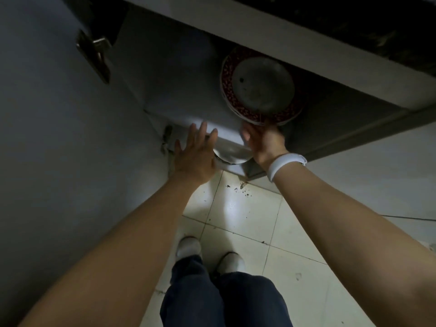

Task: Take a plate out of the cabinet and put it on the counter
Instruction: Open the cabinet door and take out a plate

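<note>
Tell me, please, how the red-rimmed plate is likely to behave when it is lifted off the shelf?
The plate looks rigid, probably ceramic, so it should keep its shape but could chip if knocked. It tops a stack, so sliding it may drag the plate beneath. The right hand is only at its near edge, and a smooth rim may slip from such a pinch.

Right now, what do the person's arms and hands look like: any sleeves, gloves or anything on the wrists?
Both forearms are bare, with no sleeves in view and no gloves. The right hand has a smooth white band around its wrist. The left hand and its wrist carry nothing.
</note>
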